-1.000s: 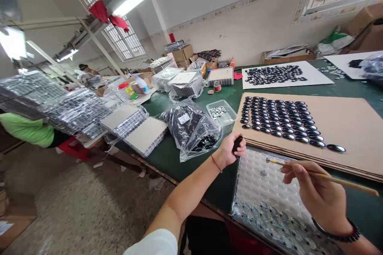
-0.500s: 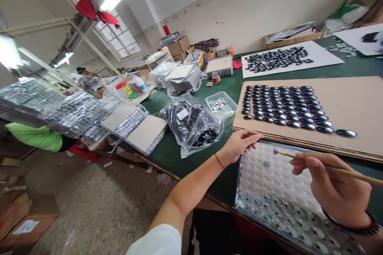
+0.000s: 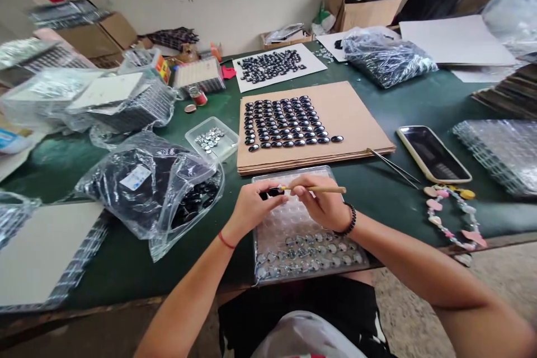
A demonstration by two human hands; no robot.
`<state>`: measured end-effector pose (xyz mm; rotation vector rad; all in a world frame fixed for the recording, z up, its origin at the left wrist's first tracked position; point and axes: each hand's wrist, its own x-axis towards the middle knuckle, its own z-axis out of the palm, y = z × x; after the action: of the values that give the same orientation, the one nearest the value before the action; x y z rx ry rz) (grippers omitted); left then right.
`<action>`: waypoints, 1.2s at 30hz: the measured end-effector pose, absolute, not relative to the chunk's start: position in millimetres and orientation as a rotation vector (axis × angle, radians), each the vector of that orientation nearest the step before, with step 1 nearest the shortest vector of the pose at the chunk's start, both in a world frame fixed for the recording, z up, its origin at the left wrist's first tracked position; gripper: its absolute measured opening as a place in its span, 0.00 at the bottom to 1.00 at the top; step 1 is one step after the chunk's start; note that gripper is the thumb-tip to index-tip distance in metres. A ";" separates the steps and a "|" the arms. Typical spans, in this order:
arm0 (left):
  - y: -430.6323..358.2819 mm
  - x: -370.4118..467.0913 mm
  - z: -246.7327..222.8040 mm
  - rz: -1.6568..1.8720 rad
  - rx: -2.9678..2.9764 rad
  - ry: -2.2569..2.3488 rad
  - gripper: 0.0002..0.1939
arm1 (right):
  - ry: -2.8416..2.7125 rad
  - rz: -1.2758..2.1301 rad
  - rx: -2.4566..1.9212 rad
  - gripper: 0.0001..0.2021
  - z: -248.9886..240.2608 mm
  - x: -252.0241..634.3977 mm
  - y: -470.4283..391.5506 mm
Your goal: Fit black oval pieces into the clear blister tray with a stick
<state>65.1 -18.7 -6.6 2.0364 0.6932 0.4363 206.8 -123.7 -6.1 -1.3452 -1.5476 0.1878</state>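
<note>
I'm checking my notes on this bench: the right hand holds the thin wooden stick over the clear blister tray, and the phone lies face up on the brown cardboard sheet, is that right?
Not quite: the head view shows the phone lying on the green table, right of the brown cardboard sheet. The right hand does hold the thin wooden stick over the clear blister tray.

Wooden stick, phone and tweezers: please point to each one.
wooden stick (image 3: 323, 189), head view, middle of shaft.
phone (image 3: 433, 153), head view, centre of dark screen.
tweezers (image 3: 392, 166), head view, middle of arms.

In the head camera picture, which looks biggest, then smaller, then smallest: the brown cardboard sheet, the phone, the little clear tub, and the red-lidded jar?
1. Brown cardboard sheet, by far.
2. Phone and little clear tub look about alike, so I won't rank them.
3. Red-lidded jar, smallest, though it sits farther back, which shrinks it a bit.
</note>
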 end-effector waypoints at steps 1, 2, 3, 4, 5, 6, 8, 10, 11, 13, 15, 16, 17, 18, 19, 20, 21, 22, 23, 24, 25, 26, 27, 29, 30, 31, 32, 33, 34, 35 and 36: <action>-18.5 65.2 -5.9 0.434 2.039 0.685 0.17 | -1.557 0.187 -1.347 0.12 -5.5 206.9 -124.1; -18.4 65.3 -5.1 0.427 2.037 0.683 0.18 | -1.567 0.185 -1.348 0.12 -5.2 206.9 -124.4; -18.4 65.5 -4.3 0.419 2.036 0.682 0.17 | -1.579 0.184 -1.352 0.12 -5.0 206.8 -124.6; -18.6 65.6 -3.7 0.413 2.035 0.681 0.17 | -1.594 0.183 -1.360 0.12 -5.1 206.5 -124.6; -18.7 65.7 -3.2 0.411 2.036 0.679 0.17 | -1.609 0.181 -1.369 0.12 -5.4 206.1 -124.4; -18.9 65.7 -3.0 0.409 2.039 0.675 0.16 | -1.622 0.177 -1.379 0.12 -5.9 205.7 -124.2; -19.1 65.7 -2.8 0.399 2.045 0.664 0.16 | -1.627 0.164 -1.394 0.13 -7.2 204.7 -124.0; -19.2 65.5 -3.2 0.395 2.046 0.653 0.15 | -1.618 0.158 -1.407 0.13 -8.5 203.9 -124.3; -19.2 65.4 -3.4 0.397 2.046 0.649 0.15 | -1.613 0.158 -1.415 0.12 -9.0 203.7 -124.5; -19.1 65.3 -3.9 0.402 2.046 0.643 0.15 | -1.612 0.156 -1.427 0.12 -9.4 203.6 -125.0; -18.8 65.3 -4.3 0.410 2.048 0.641 0.15 | -1.624 0.151 -1.434 0.11 -9.5 203.7 -125.0; -18.7 65.4 -4.4 0.414 2.049 0.639 0.14 | -1.631 0.147 -1.435 0.11 -9.4 203.7 -124.9; -18.6 65.4 -4.5 0.414 2.052 0.636 0.14 | -1.638 0.145 -1.435 0.11 -9.3 203.7 -124.7; -18.7 65.5 -4.6 0.416 2.054 0.631 0.14 | -1.642 0.142 -1.435 0.11 -9.2 203.6 -124.6; -18.9 65.4 -4.5 0.417 2.058 0.625 0.14 | -1.647 0.138 -1.433 0.11 -9.1 203.4 -124.5; -19.3 65.3 -4.4 0.418 2.062 0.618 0.14 | -1.651 0.132 -1.431 0.11 -9.0 203.3 -124.5; -19.8 65.2 -4.1 0.421 2.067 0.612 0.14 | -1.655 0.124 -1.429 0.11 -8.8 203.1 -124.6; -20.4 65.0 -3.8 0.426 2.072 0.608 0.14 | -1.660 0.116 -1.427 0.11 -8.7 203.1 -124.7; -21.0 64.8 -3.4 0.429 2.078 0.606 0.14 | -1.662 0.109 -1.424 0.11 -8.5 203.1 -124.9; -21.5 64.7 -3.0 0.431 2.082 0.608 0.14 | -1.664 0.103 -1.421 0.11 -8.3 203.2 -124.9; -21.9 64.6 -2.6 0.432 2.084 0.612 0.14 | -1.663 0.099 -1.416 0.11 -8.2 203.4 -124.8; -22.2 64.6 -2.3 0.434 2.082 0.617 0.14 | -1.661 0.095 -1.413 0.11 -8.0 203.6 -124.7; -22.4 64.7 -2.2 0.438 2.077 0.622 0.14 | -1.660 0.092 -1.409 0.10 -7.9 203.6 -124.5; -22.6 65.0 -2.5 0.457 2.062 0.630 0.14 | -1.660 0.082 -1.412 0.10 -8.0 203.2 -124.2; -22.7 65.3 -2.9 0.467 2.055 0.631 0.13 | -1.665 0.078 -1.417 0.10 -8.3 202.6 -124.3; -22.8 65.6 -3.5 0.476 2.050 0.630 0.13 | -1.673 0.076 -1.422 0.10 -8.6 201.9 -124.6; -22.9 65.8 -4.0 0.485 2.044 0.631 0.12 | -1.685 0.078 -1.422 0.09 -9.0 201.0 -125.0; -23.1 66.1 -4.5 0.492 2.039 0.633 0.11 | -1.697 0.085 -1.417 0.09 -9.3 200.0 -125.4; -23.3 66.2 -4.8 0.501 2.034 0.636 0.10 | -1.704 0.104 -1.407 0.09 -9.5 199.3 -125.7; -23.5 66.2 -4.9 0.512 2.027 0.639 0.10 | -1.699 0.140 -1.392 0.09 -9.5 198.9 -125.6; -23.7 66.2 -4.9 0.524 2.014 0.640 0.10 | -1.666 0.207 -1.374 0.10 -9.2 199.1 -124.9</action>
<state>66.2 -23.7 -4.9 2.0141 0.6396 0.5238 199.1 -124.9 -9.2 -1.3735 -1.6661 0.2070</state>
